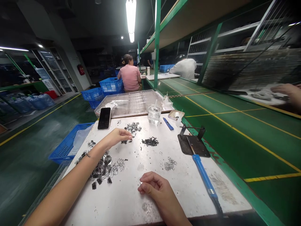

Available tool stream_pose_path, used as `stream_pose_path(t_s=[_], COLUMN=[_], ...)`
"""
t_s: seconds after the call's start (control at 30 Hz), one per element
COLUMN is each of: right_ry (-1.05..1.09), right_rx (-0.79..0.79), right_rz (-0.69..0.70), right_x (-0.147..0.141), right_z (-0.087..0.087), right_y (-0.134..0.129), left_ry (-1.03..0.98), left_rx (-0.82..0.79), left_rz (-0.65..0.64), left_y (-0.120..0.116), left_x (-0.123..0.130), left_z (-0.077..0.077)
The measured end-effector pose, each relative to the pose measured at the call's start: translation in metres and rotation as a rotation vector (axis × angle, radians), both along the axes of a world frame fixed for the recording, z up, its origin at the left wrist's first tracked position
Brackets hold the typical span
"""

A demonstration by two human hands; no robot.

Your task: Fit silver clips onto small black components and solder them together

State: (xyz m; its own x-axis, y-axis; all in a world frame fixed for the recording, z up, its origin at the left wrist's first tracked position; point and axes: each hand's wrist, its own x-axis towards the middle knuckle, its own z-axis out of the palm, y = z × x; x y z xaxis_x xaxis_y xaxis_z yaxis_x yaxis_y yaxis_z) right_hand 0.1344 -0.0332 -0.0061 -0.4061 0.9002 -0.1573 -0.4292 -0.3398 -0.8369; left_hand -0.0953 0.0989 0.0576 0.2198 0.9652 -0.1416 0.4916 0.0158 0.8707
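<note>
My left hand (pixel 117 136) reaches forward across the white table (pixel 131 194), its fingertips pinched at a few small dark parts beside a pile of shiny metal clips (pixel 133 126). My right hand (pixel 154 187) rests near the front edge with fingers curled, a tiny pale piece at its fingertips. A small heap of black parts (pixel 150 142) lies ahead in the middle. A large scatter of metal and black pieces (pixel 105 168) lies under my left forearm. A few wire clips (pixel 169 164) sit to the right.
A black phone (pixel 104 118), a clear cup (pixel 154 113), a blue pen (pixel 168 124) and clear trays (pixel 131 102) sit at the back. A blue-handled tool (pixel 204 174) on a dark plate lies right. Blue crates (pixel 68 142) stand left. A seated person (pixel 130 76) works ahead; another person's hand (pixel 290 93) is far right.
</note>
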Motion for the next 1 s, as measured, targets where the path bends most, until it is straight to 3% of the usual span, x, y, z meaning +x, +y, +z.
stream_pose_path(t_s=[0.13, 0.37, 0.7, 1.0], right_ry=[0.074, 0.124, 0.118, 0.107], right_rx=[-0.153, -0.150, -0.130, -0.157], right_rz=[-0.071, -0.091, -0.085, -0.056], right_x=[0.002, -0.004, -0.016, -0.019], right_z=[0.007, 0.020, 0.028, 0.035], right_y=[0.008, 0.019, 0.024, 0.030], left_ry=[-0.243, -0.453, -0.485, -0.543], left_rx=[-0.094, -0.251, -0.230, -0.205], left_rz=[-0.065, -0.209, -0.046, -0.011], left_y=[-0.037, -0.084, -0.093, -0.091], left_x=[0.018, 0.044, 0.041, 0.036], left_z=[0.006, 0.010, -0.007, -0.009])
